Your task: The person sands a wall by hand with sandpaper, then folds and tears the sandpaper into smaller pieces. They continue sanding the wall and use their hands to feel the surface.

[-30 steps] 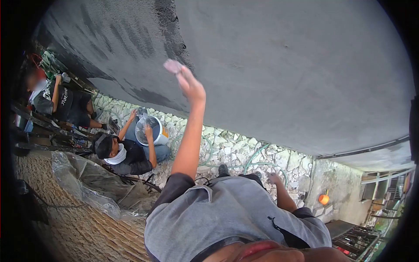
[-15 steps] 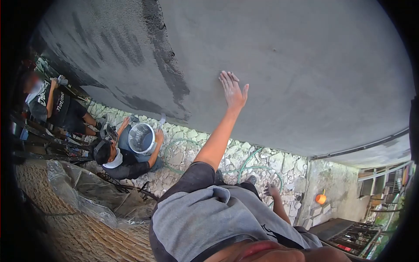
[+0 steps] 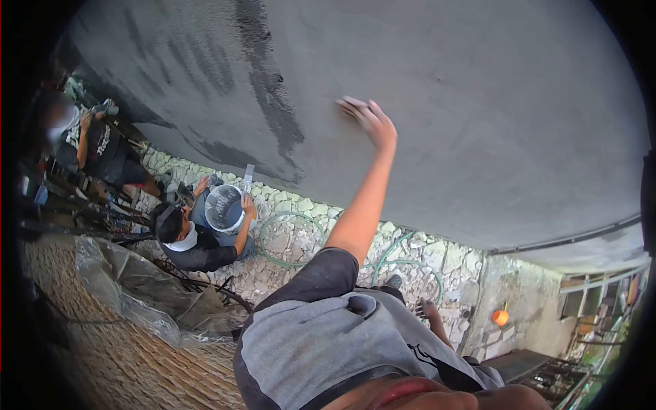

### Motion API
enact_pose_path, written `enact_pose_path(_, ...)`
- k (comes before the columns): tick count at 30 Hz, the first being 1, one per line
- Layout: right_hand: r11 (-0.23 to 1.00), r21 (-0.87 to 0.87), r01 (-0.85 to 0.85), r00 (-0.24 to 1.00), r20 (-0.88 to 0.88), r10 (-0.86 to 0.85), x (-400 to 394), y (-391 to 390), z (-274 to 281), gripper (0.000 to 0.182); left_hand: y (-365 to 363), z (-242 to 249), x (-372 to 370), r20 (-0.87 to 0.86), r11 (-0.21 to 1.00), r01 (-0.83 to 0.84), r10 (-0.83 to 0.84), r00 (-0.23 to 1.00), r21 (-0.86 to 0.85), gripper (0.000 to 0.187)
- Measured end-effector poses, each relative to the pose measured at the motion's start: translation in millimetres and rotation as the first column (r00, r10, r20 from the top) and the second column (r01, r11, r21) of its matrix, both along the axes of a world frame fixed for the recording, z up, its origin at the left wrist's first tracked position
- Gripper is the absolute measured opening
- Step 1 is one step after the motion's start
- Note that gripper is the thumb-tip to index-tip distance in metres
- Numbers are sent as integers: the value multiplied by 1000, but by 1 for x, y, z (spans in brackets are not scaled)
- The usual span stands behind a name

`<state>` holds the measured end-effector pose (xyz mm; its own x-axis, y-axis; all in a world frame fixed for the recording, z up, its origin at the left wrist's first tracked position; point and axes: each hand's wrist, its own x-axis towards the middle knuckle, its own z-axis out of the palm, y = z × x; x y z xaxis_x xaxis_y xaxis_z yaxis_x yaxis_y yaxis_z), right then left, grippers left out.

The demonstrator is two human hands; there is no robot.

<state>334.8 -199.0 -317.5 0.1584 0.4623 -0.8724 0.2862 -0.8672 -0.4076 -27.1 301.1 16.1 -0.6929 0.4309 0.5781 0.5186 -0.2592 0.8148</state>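
My left hand (image 3: 369, 119) is raised to the grey plastered wall (image 3: 478, 116), its fingers stretched out and pressed together along the surface. They are somewhat blurred, and no tool shows in them. Pale dust coats the fingers. Low at my side hangs my right hand (image 3: 427, 309), fingers loosely apart and holding nothing visible. Left of my raised hand, a darker, rougher strip (image 3: 266, 75) runs down the wall beside the smoother plaster.
At left a crouching co-worker (image 3: 198, 239) holds a flat-bladed tool (image 3: 249, 179) beside a bucket (image 3: 225, 208). Another person (image 3: 102, 147) is farther left. Broken stones (image 3: 301, 205) and a green hose (image 3: 273, 262) cover the ground. An orange dipper (image 3: 501, 317) lies right; plastic sheeting (image 3: 130, 280) lies left.
My left hand has bent at the wrist and its fingers have swung left on the wall. The co-worker has lifted the flat-bladed tool higher beside the bucket.
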Motion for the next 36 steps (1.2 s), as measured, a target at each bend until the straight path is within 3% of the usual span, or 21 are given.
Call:
enact_pose_path(1,998,-7,-65,998,-23,65,1,2,2,61,-10,-1,1,9,1000,-15,15,1000,8,62)
enact_pose_path(3,980,-66,-186,982,12,187,-1,18,15,61,-26,2,8,167,981,191,-188,968,-6,61)
enact_pose_path(5,998,20,-51,997,-53,52,20,31,-32,55,-19,13,-2,180,990,143,-144,973,19,58)
enact_pose_path(7,988,155,-5,1000,-30,10,9,54,-3,53,-17,22,-15,184,996,82,-89,979,44,55)
enact_pose_path(10,981,190,-25,1000,3,24,-11,82,22,49,-20,31,-25,328,984,123,-160,931,132,51)
enact_pose_path(12,971,215,-107,994,24,104,-25,96,30,48,-25,33,-32,532,951,164,-285,797,264,49)
enact_pose_path(16,915,320,-246,966,6,257,-45,110,30,44,-33,21,-37,616,954,23,-211,759,298,47)
enact_pose_path(18,901,336,-275,953,-26,301,-59,128,35,43,-52,12,-21,815,937,22,-316,486,350,40)
enact_pose_path(20,886,450,-115,943,-232,240,-77,147,69,44,-88,-19,4,806,887,251,-459,374,388,30)
enact_pose_path(22,905,424,34,875,-451,178,-105,175,134,46,-141,-21,33,826,844,386,-491,276,373,12)
enact_pose_path(24,849,513,123,822,-532,203,-128,202,205,48,-170,-79,52,859,718,582,-508,61,382,15)
enact_pose_path(25,849,516,112,815,-537,219,-137,215,241,48,-186,-77,59,877,696,627,-479,43,349,16)
enact_pose_path(27,700,699,146,787,-511,347,-148,233,293,46,-218,-62,70,896,683,663,-442,41,307,18)
enact_pose_path(28,705,697,136,775,-517,362,-143,241,296,46,-233,-53,73,868,646,685,-496,40,337,19)
enact_pose_path(30,634,773,-30,774,-384,504,-132,262,301,39,-255,-41,76,834,626,692,-548,65,358,21)
enact_pose_path(33,597,788,-148,808,-252,533,-126,259,320,33,-276,-34,82,790,608,674,-610,57,420,17)
enact_pose_path(35,637,765,-94,789,-332,516,-120,251,315,29,-288,-31,85,662,625,760,-649,375,182,16)
enact_pose_path(36,683,727,-71,765,-400,505,-116,248,312,28,-292,-24,88,666,635,746,-646,373,199,16)
